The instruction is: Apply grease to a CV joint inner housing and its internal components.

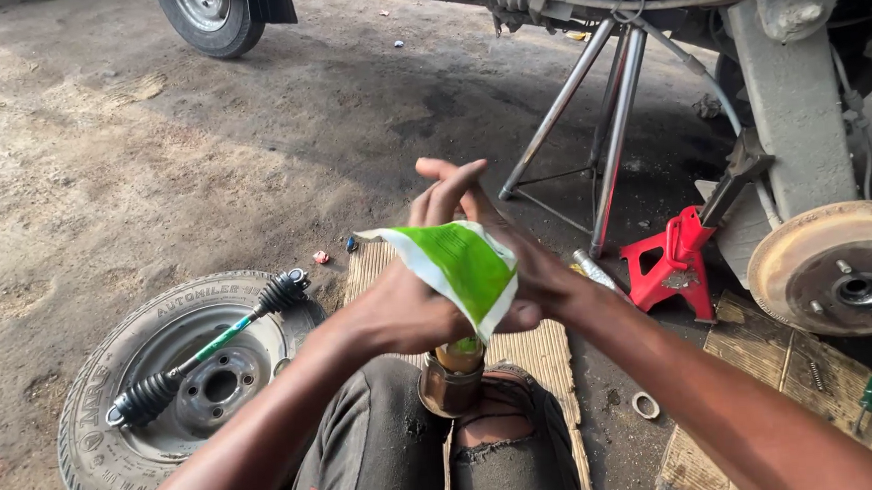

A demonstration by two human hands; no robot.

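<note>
1. I have both hands pressed together around a green and white pouch point(462, 268), the left hand point(410, 311) gripping it from the left side and the right hand point(517, 271) closing on it from the other, fingers raised above it.
2. The pouch sits directly over a brass-coloured metal cup point(451, 381) that stands between my knees, and a yellowish paste shows at the cup's mouth. I judge this to be the squeezing step: the paste is being pushed out of the pouch into the cup.
3. As I read it, the next move calls for steady pressure working down toward the pouch's lower end, while keeping that end over the cup's mouth so nothing runs onto my trousers.
4. The pouch is soft and creased, mostly bright green with a white border; its print is too small for me to make out.
5. Under my legs lies a strip of cardboard point(541, 354) on the dirt ground.
6. At the cardboard's left edge a wheel point(118, 431) lies flat, with an axle shaft point(208, 346) with black rubber boots resting across it.
7. Beyond the cardboard's far right corner stand a red jack stand point(676, 262) and a rusty brake disc point(840, 269).
</note>
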